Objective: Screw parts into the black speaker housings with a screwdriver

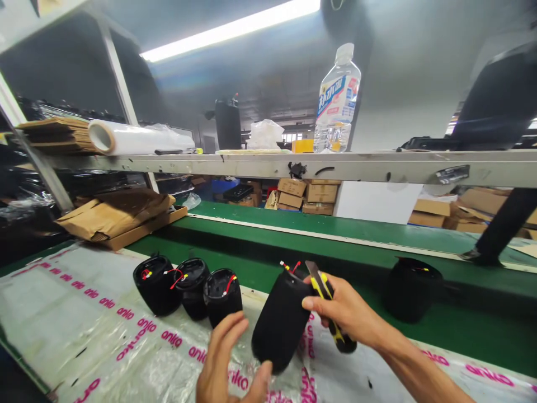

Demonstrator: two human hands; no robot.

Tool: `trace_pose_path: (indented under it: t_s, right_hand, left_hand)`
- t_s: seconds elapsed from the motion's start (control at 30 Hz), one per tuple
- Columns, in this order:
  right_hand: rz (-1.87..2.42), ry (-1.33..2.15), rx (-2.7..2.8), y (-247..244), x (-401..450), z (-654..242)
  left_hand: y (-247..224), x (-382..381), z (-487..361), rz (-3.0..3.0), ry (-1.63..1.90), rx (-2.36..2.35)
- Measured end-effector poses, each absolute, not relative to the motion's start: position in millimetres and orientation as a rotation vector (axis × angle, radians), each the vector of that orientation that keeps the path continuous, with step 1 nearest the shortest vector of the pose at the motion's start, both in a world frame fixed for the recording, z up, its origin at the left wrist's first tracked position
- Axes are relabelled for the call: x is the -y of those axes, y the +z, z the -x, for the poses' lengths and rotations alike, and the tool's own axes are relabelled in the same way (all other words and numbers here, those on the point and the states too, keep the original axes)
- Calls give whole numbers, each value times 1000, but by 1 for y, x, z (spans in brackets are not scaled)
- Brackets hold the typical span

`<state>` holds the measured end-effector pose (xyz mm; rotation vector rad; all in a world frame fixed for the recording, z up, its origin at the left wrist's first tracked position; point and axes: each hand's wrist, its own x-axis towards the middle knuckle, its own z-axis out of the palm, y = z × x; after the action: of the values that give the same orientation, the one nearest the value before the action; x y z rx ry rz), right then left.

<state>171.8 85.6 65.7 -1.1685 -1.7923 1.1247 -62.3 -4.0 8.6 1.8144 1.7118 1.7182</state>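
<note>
My right hand (342,308) grips a yellow and black utility knife (327,291), and its fingers also touch the top edge of a black fabric-covered cylinder (282,322). That cylinder is tilted, its top to the right, with red and white wires sticking out. My left hand (230,358) is just left of the cylinder's lower end, thumb and fingers apart, holding nothing. Three similar black cylinders with red wires on top, a left one (158,288), a middle one (193,291) and a right one (222,296), stand in a row to the left.
Plastic sheeting printed "anko" (138,347) covers the near surface. Behind it runs a green belt (335,280), bearing another dark cylinder (413,291) at right. Brown paper and cardboard (117,218) lie at left. A shelf (251,166) above holds a bottle (338,103) and a film roll (138,138).
</note>
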Motion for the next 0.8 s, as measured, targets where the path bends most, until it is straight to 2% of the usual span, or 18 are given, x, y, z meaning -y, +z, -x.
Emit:
trace_pose_path:
  t_s: [0.1,0.17,0.37,0.53,0.8]
  right_hand:
    - [964,1460,1728,60,-53,-150]
    - [904,1492,1792,53,-37,-139]
    - [1266,793,2048,29,-2,-138]
    - [1406,792,2298,5,25,-134]
    - [1485,480,2547,-10,24,-113]
  left_hand:
    - [29,3,61,-1601,1308,-1404]
    - [34,6,66,-1532,1122,-1303]
    - [26,27,89,-1634,690,-1744]
    - [26,28,95,-1789,387,-1757]
    - [21,9,96,-1813,189,-1794]
